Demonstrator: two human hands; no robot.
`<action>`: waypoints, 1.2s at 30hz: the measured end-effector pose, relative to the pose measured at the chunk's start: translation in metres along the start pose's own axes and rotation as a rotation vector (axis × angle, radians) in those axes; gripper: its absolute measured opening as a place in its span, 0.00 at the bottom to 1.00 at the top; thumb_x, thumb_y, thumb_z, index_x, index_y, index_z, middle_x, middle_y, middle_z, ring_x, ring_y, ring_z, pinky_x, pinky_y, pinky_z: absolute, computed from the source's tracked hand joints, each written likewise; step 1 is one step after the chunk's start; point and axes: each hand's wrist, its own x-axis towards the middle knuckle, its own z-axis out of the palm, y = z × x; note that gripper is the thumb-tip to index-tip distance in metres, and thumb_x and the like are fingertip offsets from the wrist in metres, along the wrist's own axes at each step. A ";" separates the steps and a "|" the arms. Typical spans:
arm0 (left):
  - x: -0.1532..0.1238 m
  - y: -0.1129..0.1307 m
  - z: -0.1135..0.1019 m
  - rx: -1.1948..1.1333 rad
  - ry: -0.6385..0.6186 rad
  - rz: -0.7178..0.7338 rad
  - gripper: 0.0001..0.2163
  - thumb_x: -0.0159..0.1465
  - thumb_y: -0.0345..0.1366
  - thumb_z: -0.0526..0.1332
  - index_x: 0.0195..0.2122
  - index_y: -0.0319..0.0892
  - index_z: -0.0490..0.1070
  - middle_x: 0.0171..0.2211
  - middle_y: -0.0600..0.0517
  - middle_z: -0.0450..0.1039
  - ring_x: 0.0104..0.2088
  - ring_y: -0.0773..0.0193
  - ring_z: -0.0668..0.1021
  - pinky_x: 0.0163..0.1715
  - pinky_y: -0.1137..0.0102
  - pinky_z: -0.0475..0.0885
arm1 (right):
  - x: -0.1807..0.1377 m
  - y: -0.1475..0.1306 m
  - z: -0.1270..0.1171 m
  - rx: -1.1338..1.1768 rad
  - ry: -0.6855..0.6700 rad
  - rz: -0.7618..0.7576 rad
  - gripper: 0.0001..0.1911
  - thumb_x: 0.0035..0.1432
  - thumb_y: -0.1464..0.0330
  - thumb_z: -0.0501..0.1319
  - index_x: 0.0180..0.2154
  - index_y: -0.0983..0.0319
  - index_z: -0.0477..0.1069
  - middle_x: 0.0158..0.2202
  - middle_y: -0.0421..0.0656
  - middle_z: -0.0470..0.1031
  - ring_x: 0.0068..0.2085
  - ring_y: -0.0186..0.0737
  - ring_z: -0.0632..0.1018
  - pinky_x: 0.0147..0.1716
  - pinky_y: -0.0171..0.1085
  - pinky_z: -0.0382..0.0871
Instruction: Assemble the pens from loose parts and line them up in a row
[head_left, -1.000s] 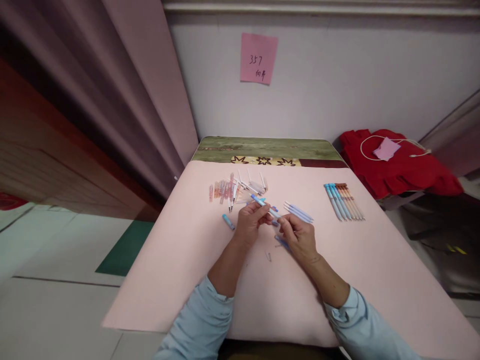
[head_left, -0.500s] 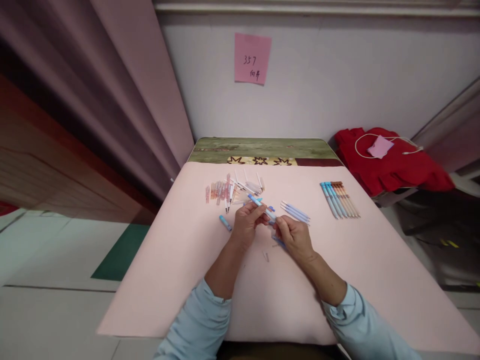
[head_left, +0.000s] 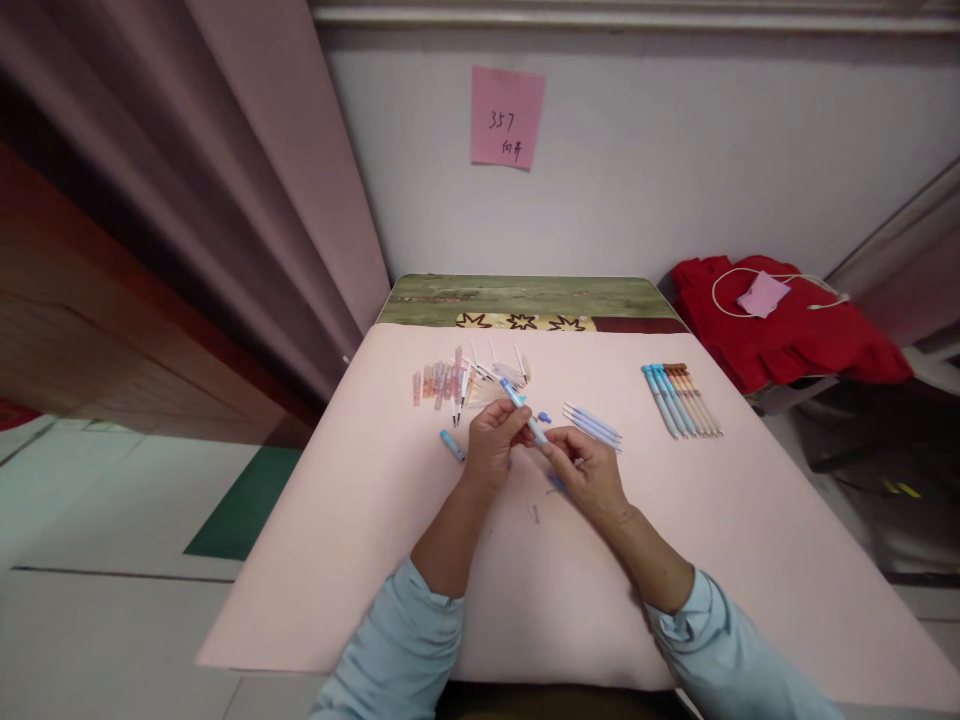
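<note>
A light-blue pen (head_left: 535, 430) with a darker blue upper end slants between my two hands above the table. My left hand (head_left: 493, 436) is closed around its middle. At the lower end, the thumb and fingers of my right hand (head_left: 592, 472) pinch the pen's tip. Just beyond my hands lies a small blue pen part (head_left: 544, 417), and several pale-blue pen barrels (head_left: 592, 425) rest to the right of it. A bright-blue pen piece (head_left: 452, 445) lies left of my left hand. Small springs (head_left: 534, 513) sit near my right wrist.
Clear pinkish pen parts (head_left: 442, 382) and white refills with dark tips (head_left: 463, 392) are heaped at the back left. A row of blue and brown pens (head_left: 681, 402) lies at the right. Pink sheeting (head_left: 360, 570) covers the table. Red cloth (head_left: 802, 335) is beyond the right corner.
The pen has turned to a steeper slant, its upper end shifting slightly right. My right hand's fingers have changed their hold at the lower tip. My left hand keeps its grip.
</note>
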 end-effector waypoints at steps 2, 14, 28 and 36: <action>0.000 -0.001 0.000 0.037 -0.034 0.003 0.12 0.53 0.40 0.70 0.28 0.38 0.71 0.21 0.54 0.73 0.20 0.70 0.73 0.24 0.74 0.70 | 0.000 0.000 0.002 -0.024 0.006 -0.011 0.14 0.60 0.58 0.63 0.39 0.61 0.77 0.21 0.35 0.65 0.22 0.31 0.66 0.24 0.31 0.60; 0.004 0.000 -0.005 0.161 0.159 0.130 0.11 0.57 0.43 0.67 0.29 0.38 0.73 0.24 0.51 0.75 0.21 0.70 0.73 0.23 0.73 0.70 | -0.002 0.007 0.004 0.013 0.067 0.087 0.16 0.63 0.55 0.58 0.41 0.60 0.75 0.22 0.37 0.70 0.22 0.32 0.69 0.24 0.31 0.65; 0.007 -0.003 -0.010 0.269 0.283 0.227 0.10 0.56 0.41 0.66 0.31 0.39 0.73 0.25 0.52 0.75 0.21 0.70 0.73 0.22 0.74 0.69 | 0.001 0.008 0.007 0.395 0.055 0.229 0.23 0.65 0.51 0.53 0.44 0.62 0.73 0.28 0.41 0.76 0.21 0.33 0.71 0.20 0.32 0.67; 0.007 0.001 -0.013 0.309 0.332 0.267 0.09 0.56 0.40 0.65 0.31 0.40 0.72 0.25 0.53 0.75 0.22 0.70 0.73 0.22 0.74 0.69 | 0.004 0.009 0.003 0.310 0.165 0.213 0.20 0.64 0.53 0.56 0.42 0.63 0.73 0.29 0.43 0.77 0.24 0.34 0.74 0.27 0.34 0.71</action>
